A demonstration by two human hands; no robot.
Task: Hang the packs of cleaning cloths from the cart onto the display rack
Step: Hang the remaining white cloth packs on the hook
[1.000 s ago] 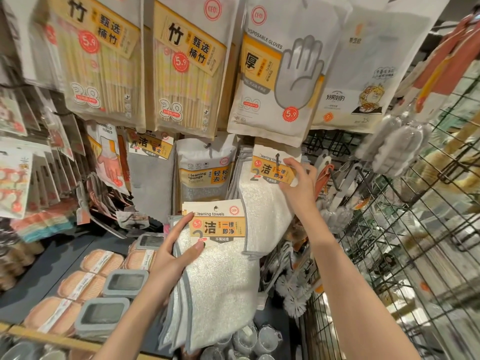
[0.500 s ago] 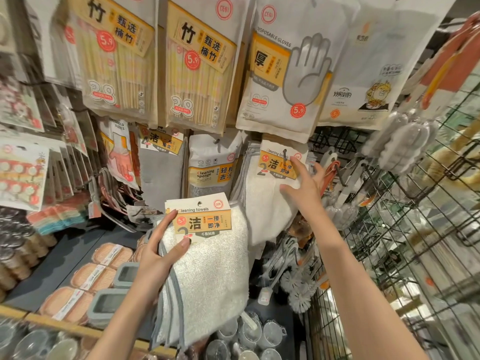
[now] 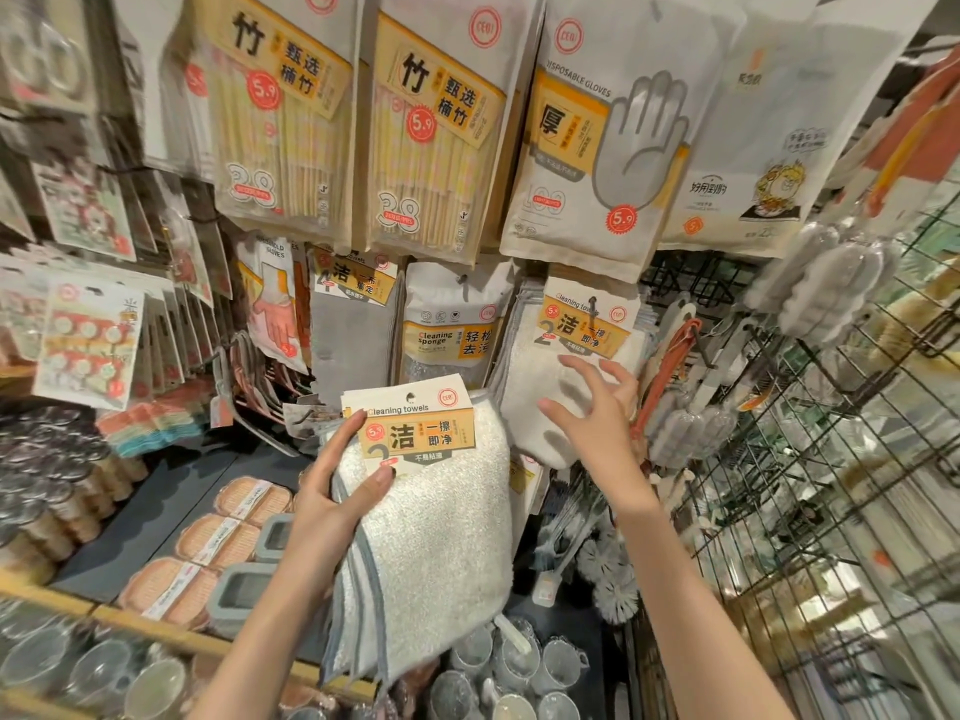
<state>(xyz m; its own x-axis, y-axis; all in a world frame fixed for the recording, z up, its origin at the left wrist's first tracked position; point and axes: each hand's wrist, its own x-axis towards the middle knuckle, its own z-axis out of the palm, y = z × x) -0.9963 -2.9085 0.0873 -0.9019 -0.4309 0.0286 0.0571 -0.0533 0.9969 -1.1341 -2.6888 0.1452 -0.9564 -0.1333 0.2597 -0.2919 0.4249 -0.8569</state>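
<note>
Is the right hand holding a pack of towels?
No, the right hand is open and empty; the left hand holds the towel pack.

A black wire grid panel [image 3: 810, 459] stands right of a dark shelf [image 3: 156, 511] with a wooden edge.

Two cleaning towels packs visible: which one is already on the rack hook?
The upper-right pack, hanging under the disposable gloves bag. The other pack is gripped in the left hand.
</note>
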